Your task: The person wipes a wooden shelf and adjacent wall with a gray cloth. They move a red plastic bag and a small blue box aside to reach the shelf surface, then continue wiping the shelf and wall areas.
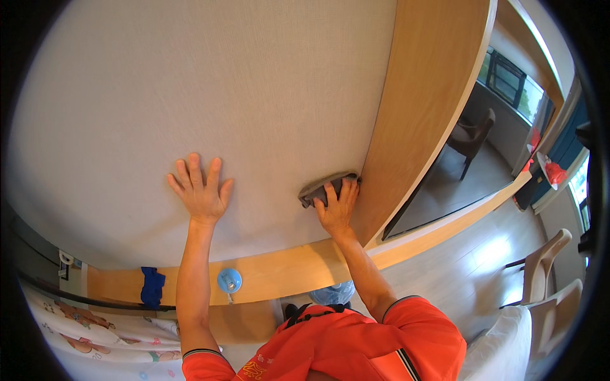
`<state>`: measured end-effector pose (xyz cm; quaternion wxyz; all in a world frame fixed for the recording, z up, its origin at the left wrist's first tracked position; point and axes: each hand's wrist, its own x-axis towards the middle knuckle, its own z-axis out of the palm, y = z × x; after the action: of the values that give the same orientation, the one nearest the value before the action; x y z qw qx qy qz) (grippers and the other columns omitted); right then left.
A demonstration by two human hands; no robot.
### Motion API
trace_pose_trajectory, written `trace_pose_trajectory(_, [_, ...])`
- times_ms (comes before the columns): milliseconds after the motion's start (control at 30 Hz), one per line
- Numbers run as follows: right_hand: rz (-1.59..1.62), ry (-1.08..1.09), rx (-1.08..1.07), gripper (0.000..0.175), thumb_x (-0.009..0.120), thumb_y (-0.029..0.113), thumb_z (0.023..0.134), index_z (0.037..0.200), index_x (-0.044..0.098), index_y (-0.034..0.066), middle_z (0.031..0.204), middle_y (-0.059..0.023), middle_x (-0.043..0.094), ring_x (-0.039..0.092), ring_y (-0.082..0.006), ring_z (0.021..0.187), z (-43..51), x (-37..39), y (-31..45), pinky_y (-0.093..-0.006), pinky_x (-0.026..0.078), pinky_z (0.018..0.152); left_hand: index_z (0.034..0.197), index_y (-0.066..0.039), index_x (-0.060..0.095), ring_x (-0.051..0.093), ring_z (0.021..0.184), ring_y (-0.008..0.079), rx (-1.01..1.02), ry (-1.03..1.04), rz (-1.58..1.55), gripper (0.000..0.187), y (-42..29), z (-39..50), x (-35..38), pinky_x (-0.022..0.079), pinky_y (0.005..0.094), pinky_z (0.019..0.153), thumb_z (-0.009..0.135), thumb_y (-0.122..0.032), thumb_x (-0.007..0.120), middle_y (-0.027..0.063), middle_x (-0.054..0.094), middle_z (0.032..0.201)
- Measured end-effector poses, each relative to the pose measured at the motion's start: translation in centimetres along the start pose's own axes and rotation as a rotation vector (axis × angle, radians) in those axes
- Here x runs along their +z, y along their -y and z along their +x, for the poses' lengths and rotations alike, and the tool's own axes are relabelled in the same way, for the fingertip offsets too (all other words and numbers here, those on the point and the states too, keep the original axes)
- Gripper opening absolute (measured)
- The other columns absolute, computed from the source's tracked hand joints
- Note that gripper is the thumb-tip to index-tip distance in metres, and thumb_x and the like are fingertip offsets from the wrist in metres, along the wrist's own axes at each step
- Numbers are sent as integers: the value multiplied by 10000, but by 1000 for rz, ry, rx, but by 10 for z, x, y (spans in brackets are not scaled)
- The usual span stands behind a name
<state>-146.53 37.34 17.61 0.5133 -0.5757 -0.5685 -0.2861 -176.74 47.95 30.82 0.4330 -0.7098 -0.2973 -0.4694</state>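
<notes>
My left hand [203, 194] lies flat with fingers spread against a pale, fine-textured wall panel [248, 95]. Nothing is in it. To the right, my right hand [337, 207] presses a folded grey cloth [329, 185] onto the same panel. The cloth's right end meets the corner where an upright wood panel [419, 95] stands out from the wall. Below my hands runs a wooden ledge [276, 264]. A small blue round dish [229, 280] and a dark blue cloth [152, 286] rest on that ledge, either side of my left forearm.
A dark glossy screen or mirror [476, 157] right of the wood panel reflects a chair and window. Upholstered chairs [543, 271] and a white-covered piece [498, 347] stand lower right. Patterned bedding [105, 333] lies lower left. A blue translucent plastic item [333, 293] is below the ledge.
</notes>
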Motion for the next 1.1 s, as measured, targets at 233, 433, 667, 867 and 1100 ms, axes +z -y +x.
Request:
trace_pose_trajectory(233, [67,-36,12,532,797,281,817,1313,661,149,1471,-283,422,353,-554,1370,33,0,5,-729,306,1071,1590,-257,456,102,1612,386,-28,-14,-15,579,-14,-4,7,-29,609,1247,1075,-521,435,156,203,1734])
trace_pose_trajectory(433, [62,-73,-34,523,781,244,820,1313,647,134,1485,-272,412,355,-549,1362,52,1,9,-730,301,1067,1572,-251,478,119,1606,401,2,23,-25,576,-31,-12,10,-34,618,1241,1074,-538,432,174,225,1723])
trace_pose_trajectory(667, [64,206,32,509,754,238,857,1331,615,114,1446,-297,414,345,-582,1342,-71,11,-23,-757,275,1083,1533,-249,540,176,1592,405,-20,21,-41,547,-33,-12,7,-27,621,1241,1071,-531,460,177,284,1702])
trace_pose_trajectory(867, [9,246,53,475,812,222,787,1238,679,151,1290,-254,475,418,-572,1242,-108,14,-37,-745,332,1048,1546,-255,523,188,1589,405,-29,7,-33,556,-33,-14,10,-29,625,1240,1067,-532,468,175,303,1695])
trace_pose_trajectory(1100, [44,230,6,486,746,170,809,1284,655,124,1411,-289,427,360,-582,1336,-65,10,-25,-729,306,1077,1569,-289,490,174,1594,401,-41,4,-43,573,-35,-14,9,-36,616,1248,1059,-549,474,175,321,1687])
